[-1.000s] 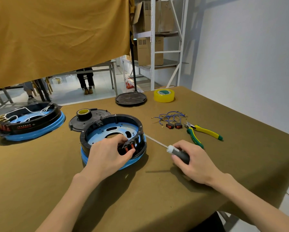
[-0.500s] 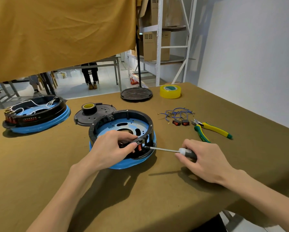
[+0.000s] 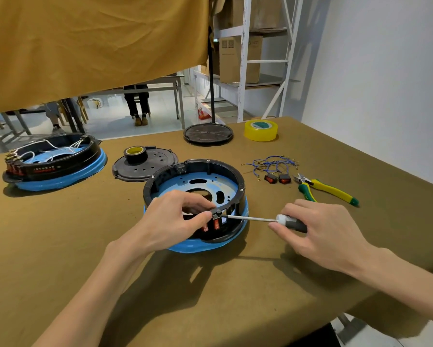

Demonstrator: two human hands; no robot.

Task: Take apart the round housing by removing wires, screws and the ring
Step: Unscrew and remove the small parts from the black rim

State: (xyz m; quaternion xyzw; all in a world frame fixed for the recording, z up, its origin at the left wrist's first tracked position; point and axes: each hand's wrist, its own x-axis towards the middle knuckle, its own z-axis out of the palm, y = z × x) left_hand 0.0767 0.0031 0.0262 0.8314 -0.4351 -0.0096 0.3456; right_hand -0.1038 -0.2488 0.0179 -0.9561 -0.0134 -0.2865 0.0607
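A person works at a round housing (image 3: 196, 194) that sits on a cloth-covered counter (image 3: 60, 246), its black ring wall standing on a blue base, in the middle of the view and directly in front of both forearms. The left hand (image 3: 170, 221) reaches over the near wall, thumb and fingers curled and pinching the rim beside the red switches (image 3: 211, 225) set in that wall. The right hand (image 3: 318, 226), just to the right of the housing and apart from it, grips the dark handle of a screwdriver (image 3: 260, 219), whose thin shaft runs level to the left and meets the wall next to the left thumb. The likeliest mishap lies there: with the tip so close to the thumb, a slip off the screw or catch could drive it into the skin or gouge the plastic. Because the push comes from the side, the housing could also slide or tip on the cloth if the left hand's hold gives. Too much leverage could snap the thin wall around the switch openings. Whether the tip is properly seated cannot be told. Loose blue wires (image 3: 270, 164), two removed switches (image 3: 276, 178) and pliers (image 3: 328, 190) lie well to the right.
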